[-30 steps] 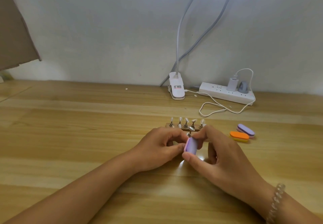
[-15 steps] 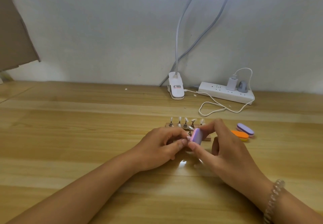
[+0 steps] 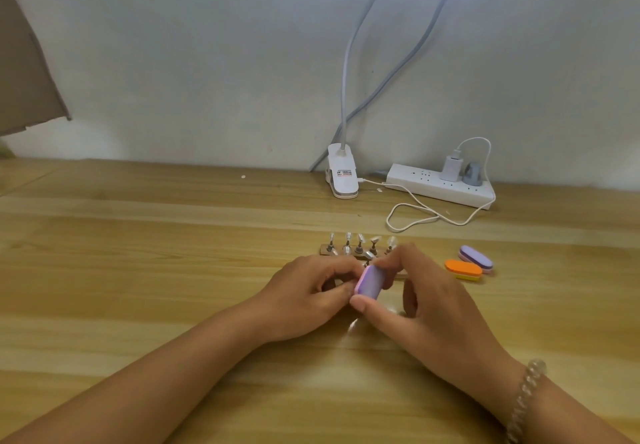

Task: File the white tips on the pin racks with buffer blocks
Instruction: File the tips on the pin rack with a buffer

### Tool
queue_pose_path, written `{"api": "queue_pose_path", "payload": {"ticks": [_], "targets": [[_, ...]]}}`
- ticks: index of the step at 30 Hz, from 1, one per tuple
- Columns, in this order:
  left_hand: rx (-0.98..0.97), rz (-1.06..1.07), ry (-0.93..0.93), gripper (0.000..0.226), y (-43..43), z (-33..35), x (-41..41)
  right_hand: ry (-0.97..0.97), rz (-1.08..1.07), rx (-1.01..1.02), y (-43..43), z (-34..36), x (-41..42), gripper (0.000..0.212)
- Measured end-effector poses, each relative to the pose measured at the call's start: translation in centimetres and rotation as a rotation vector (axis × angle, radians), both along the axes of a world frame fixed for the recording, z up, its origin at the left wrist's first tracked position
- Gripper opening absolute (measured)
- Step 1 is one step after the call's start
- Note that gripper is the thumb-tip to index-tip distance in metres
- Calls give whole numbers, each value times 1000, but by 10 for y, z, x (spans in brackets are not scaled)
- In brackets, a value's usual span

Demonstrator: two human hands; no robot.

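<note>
A brown pin rack (image 3: 326,249) lies on the wooden table (image 3: 138,270), with several white tips (image 3: 360,238) standing on its pins. My right hand (image 3: 426,305) pinches a purple buffer block (image 3: 370,280) between thumb and fingers, just in front of the rack. My left hand (image 3: 304,294) is curled beside the block, fingertips touching around a pin that is mostly hidden. A nearer rack seems to sit under my hands, mostly covered.
An orange buffer block (image 3: 463,269) and a purple buffer block (image 3: 476,258) lie to the right of the rack. A white lamp clamp (image 3: 343,176), a power strip (image 3: 440,185) and a looping white cable (image 3: 422,216) sit at the back by the wall.
The purple block in my right hand slid away toward the rack, then came back toward me and tilted. My left hand stayed put.
</note>
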State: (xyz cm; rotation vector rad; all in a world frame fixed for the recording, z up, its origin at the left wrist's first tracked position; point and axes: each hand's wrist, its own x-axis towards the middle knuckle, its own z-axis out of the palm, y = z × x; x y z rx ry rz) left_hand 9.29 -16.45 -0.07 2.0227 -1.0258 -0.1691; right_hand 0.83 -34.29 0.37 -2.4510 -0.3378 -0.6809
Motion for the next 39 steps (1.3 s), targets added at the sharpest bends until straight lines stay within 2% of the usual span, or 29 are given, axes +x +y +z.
{"api": "queue_pose_path", "payload": {"ticks": [3,7,11,15,20,25,29,33,37,39], "targets": [[-18,9,-17,22,1,1,0,-2,-75,81,-5,0,4,34],[-4,3,-19,20,1,-1,1,8,1,-34,0,-1,1,35],[-60,12,2,20,0,0,1,40,-49,140,-6,1,5,34],[-77,1,28,16,1,-1,2,26,15,-30,0,1,-1,37],[-87,19,44,13,1,-1,4,52,-60,109,-6,1,3,36],[-75,12,52,23,1,0,2,67,-7,-31,0,0,-2,43],[-85,18,67,13,2,-1,4,51,-102,119,-7,1,3,38],[-73,16,49,19,1,0,2,57,-30,-28,0,-1,-1,41],[-83,14,50,14,1,0,3,69,-73,151,-7,0,4,38],[-86,7,49,14,1,1,3,36,-74,142,-8,-1,4,40]]}}
